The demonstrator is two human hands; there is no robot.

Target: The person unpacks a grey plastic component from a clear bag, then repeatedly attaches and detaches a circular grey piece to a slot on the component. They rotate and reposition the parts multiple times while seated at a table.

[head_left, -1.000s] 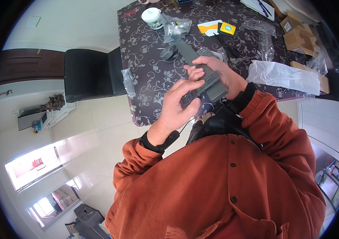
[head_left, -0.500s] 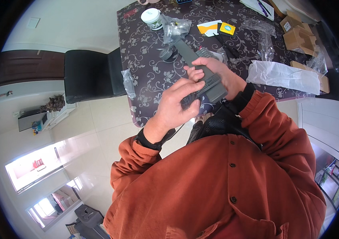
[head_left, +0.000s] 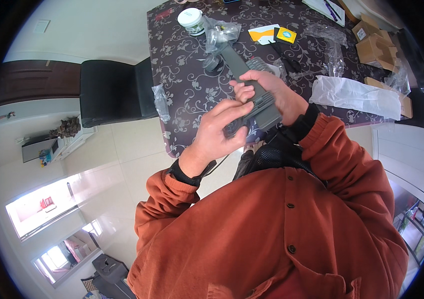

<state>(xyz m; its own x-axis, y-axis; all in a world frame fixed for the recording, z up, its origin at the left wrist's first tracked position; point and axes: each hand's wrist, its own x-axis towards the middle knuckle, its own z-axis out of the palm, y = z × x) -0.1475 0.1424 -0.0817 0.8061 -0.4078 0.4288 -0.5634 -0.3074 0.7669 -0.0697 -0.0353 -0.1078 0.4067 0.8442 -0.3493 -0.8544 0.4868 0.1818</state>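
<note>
Above the near edge of the table I hold a long grey plastic device [head_left: 238,63] with a boxy near end, tilted away from me. My right hand [head_left: 276,93] is wrapped round its middle from the right, with the thumb on top. From the left, my left hand [head_left: 220,128] is closed on its near end, fingertips on the top face. A dark part shows between the left thumb and fingers, but I cannot make it out. Just beyond the right hand is a grey ribbed piece [head_left: 258,64]. A small round dark container [head_left: 212,63] stands left of the device.
Farther back are a white tub [head_left: 190,22], a clear plastic bag [head_left: 221,34] and a yellow packet [head_left: 286,35]. White wrapping [head_left: 354,96] and open cardboard boxes [head_left: 375,49] lie to the right. A black chair [head_left: 109,94] stands at the table's left.
The device's near end has shifted slightly left, along with the left hand. Both hands keep their hold on it.
</note>
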